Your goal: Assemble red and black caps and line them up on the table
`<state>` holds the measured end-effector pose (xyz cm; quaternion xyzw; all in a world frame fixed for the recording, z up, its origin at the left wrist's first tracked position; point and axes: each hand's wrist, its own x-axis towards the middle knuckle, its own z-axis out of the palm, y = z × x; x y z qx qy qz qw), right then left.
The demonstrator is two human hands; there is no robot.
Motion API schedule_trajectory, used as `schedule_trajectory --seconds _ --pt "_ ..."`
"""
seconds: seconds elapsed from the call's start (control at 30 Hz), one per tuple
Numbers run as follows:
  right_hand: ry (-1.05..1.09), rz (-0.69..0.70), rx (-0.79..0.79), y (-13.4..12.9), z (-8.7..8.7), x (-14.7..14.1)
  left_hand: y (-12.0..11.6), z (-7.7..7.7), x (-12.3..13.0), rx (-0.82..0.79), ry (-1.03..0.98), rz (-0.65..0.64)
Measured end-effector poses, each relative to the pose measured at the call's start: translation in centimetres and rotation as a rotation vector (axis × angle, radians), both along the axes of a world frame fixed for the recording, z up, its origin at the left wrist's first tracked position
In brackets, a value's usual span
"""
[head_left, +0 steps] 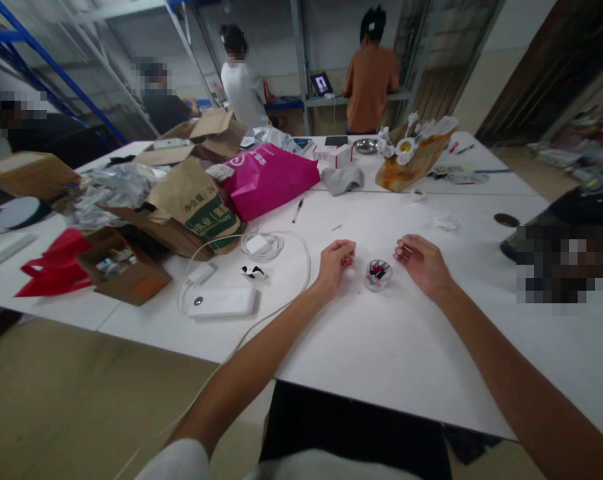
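Between left hand [335, 268] and right hand [425, 265]: a small clear cup [380, 287] on a white tabletop [351, 353]

At far left, a red bag [56, 265] lies beside an open cardboard box [134, 283]. Next comes a white oblong device [226, 303], with a white power adapter [258, 245] behind it. The left hand's fingers bend inward, thumb close to them, just short of the cup's left side; whether they pinch something small cannot be told. The cup, containing black and red pieces [378, 269], stands between both sets of fingertips, slightly nearer the wearer, apparently touching neither. The right hand's fingers are loosely curved and partly spread, nothing visible in their grasp, tips just beyond the cup's right rim. Farther right lies a crumpled white tissue [446, 223].
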<state>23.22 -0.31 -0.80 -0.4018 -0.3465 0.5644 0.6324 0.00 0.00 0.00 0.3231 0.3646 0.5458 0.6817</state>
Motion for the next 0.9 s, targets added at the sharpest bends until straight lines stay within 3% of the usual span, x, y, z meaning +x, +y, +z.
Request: schedule_trajectory --seconds 0.1,0.2,0.33,0.47,0.73,0.9 --pt "-0.071 0.019 0.049 -0.5 1.0 -0.2 0.0 0.0 0.0 0.0 -0.002 0.0" --pt "-0.278 0.076 0.188 -1.3 2.4 -0.3 0.0 0.1 -0.1 0.001 -0.007 0.003" --pt "-0.684 0.287 0.399 -2.5 4.0 -0.4 0.0 0.2 -0.2 0.009 -0.009 0.01" --pt "-0.907 0.402 0.441 -3.1 4.5 -0.7 0.0 0.3 -0.3 0.02 -0.005 0.011" --pt "-0.886 0.409 0.436 -3.4 4.5 -1.4 0.0 0.6 -0.4 0.03 -0.008 0.01" --pt "-0.793 0.341 0.411 -3.8 4.2 -2.6 0.0 0.7 -0.5 0.029 -0.011 0.017"
